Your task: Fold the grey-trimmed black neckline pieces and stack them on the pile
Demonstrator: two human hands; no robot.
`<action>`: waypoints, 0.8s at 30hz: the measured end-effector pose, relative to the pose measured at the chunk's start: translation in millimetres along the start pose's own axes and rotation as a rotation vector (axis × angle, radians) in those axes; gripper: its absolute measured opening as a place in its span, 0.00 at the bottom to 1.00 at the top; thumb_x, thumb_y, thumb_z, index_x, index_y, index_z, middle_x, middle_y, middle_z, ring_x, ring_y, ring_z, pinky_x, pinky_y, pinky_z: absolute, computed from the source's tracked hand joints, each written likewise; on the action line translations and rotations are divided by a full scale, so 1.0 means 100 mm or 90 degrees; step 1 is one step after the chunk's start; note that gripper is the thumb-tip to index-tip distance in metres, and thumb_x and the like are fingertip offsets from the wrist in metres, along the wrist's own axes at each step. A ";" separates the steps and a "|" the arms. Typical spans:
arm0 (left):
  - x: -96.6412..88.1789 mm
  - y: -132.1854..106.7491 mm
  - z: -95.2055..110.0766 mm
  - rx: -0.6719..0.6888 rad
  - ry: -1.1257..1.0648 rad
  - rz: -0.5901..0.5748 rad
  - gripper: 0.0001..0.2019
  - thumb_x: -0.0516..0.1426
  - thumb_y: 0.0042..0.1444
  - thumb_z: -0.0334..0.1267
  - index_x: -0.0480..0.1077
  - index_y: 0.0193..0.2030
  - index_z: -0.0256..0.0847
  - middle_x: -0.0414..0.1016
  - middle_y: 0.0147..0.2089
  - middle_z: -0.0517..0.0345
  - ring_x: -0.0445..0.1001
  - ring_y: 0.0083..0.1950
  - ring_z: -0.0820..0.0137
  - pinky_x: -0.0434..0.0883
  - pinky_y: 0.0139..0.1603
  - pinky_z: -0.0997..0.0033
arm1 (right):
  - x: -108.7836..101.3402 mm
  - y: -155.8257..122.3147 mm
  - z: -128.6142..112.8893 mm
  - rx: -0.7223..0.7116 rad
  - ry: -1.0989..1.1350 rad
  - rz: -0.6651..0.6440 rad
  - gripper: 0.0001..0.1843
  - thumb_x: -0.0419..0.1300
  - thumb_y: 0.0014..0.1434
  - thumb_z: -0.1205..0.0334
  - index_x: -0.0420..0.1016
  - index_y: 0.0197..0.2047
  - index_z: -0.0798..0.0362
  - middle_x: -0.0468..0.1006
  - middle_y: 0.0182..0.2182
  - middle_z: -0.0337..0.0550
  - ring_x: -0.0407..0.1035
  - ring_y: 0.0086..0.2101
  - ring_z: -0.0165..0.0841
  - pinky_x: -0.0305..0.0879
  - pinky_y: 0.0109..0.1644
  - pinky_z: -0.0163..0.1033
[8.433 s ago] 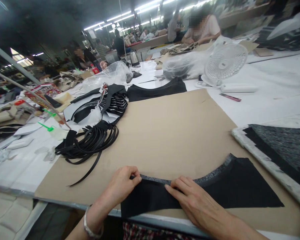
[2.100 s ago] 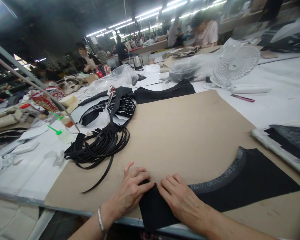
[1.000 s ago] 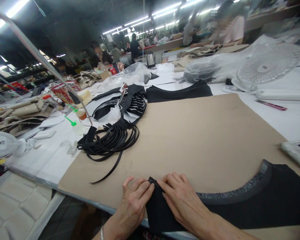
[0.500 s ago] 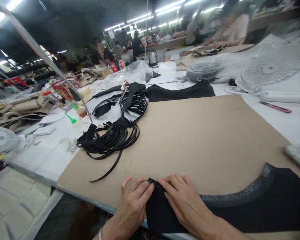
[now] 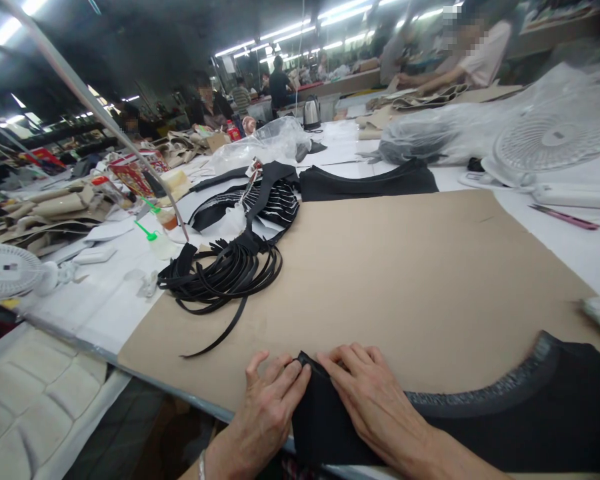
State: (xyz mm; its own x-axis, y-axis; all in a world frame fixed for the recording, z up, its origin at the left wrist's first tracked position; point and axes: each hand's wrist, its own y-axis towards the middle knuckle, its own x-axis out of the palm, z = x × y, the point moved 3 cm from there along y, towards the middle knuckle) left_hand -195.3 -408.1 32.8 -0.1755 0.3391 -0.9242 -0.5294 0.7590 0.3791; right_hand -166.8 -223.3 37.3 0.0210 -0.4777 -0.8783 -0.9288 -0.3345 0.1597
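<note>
A black sheet-like piece (image 5: 480,427), cloth or leather, lies along the table's near edge, with a curved edge bordered by a speckled grey strip (image 5: 500,387). My left hand (image 5: 270,400) is closed on its left corner, thumb and fingertips pinching the narrow folded edge. Close beside it, my right hand (image 5: 375,393) grips the same folded edge, fingers bent and pressed together on the black piece. The fold under my fingertips is partly hidden.
Brown board (image 5: 380,287) covers the near table. On it lies a bundle of black strips (image 5: 225,273); behind are black curved pieces (image 5: 370,183). A pink-handled cutter (image 5: 565,217), bottles with green nozzles (image 5: 157,243) and a white fan (image 5: 555,140) stand around. People work farther back.
The view has shifted slightly, so the table things sit a little differently in frame. Both hands stay on the folded edge with hardly any movement.
</note>
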 end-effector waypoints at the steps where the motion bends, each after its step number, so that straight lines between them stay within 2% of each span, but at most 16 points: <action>1: 0.00 0.00 0.00 -0.001 0.000 0.002 0.16 0.47 0.66 0.33 0.70 0.56 0.41 0.77 0.47 0.54 0.67 0.55 0.67 0.43 0.67 0.57 | 0.00 0.01 0.00 -0.005 -0.007 -0.007 0.22 0.53 0.63 0.72 0.66 0.59 0.49 0.71 0.44 0.44 0.62 0.42 0.35 0.54 0.46 0.42; 8: -0.01 -0.01 0.01 -0.020 -0.007 0.002 0.16 0.47 0.67 0.34 0.70 0.56 0.42 0.77 0.47 0.56 0.67 0.55 0.68 0.42 0.67 0.58 | 0.11 -0.01 -0.01 -0.064 -0.052 -0.030 0.25 0.55 0.58 0.75 0.65 0.59 0.52 0.72 0.46 0.44 0.61 0.42 0.37 0.54 0.47 0.45; 13: 0.01 -0.04 0.00 -0.023 -0.010 0.001 0.17 0.48 0.67 0.34 0.67 0.59 0.41 0.77 0.48 0.56 0.66 0.56 0.68 0.40 0.67 0.57 | 0.22 -0.06 -0.08 -0.111 -0.174 0.014 0.31 0.53 0.54 0.76 0.60 0.62 0.62 0.69 0.52 0.52 0.59 0.46 0.44 0.50 0.55 0.55; 15: 0.01 -0.06 0.00 -0.027 -0.013 0.001 0.17 0.48 0.66 0.34 0.67 0.60 0.41 0.77 0.49 0.57 0.66 0.56 0.68 0.40 0.68 0.57 | 0.21 -0.05 -0.08 -0.108 -0.173 0.004 0.30 0.52 0.54 0.77 0.61 0.61 0.61 0.70 0.51 0.52 0.60 0.46 0.43 0.50 0.55 0.55; 19: 0.02 -0.09 0.00 -0.042 -0.018 -0.006 0.17 0.50 0.65 0.33 0.67 0.59 0.43 0.77 0.51 0.57 0.66 0.57 0.68 0.41 0.67 0.57 | 0.11 0.01 -0.04 -0.074 -0.089 -0.039 0.27 0.53 0.57 0.77 0.63 0.60 0.54 0.72 0.45 0.45 0.62 0.42 0.38 0.55 0.48 0.47; 24: 0.03 -0.12 0.01 -0.057 0.002 -0.018 0.16 0.51 0.64 0.34 0.68 0.58 0.44 0.76 0.51 0.57 0.66 0.57 0.68 0.44 0.66 0.56 | 0.08 0.05 -0.01 -0.074 -0.077 -0.042 0.29 0.54 0.57 0.77 0.62 0.61 0.52 0.71 0.43 0.44 0.63 0.40 0.36 0.56 0.46 0.46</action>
State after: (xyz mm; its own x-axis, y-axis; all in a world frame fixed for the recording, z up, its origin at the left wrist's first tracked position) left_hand -188.9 -415.5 25.9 -0.1615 0.3167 -0.9347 -0.6062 0.7156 0.3472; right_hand -171.1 -229.6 31.2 0.0288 -0.3522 -0.9355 -0.8775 -0.4571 0.1451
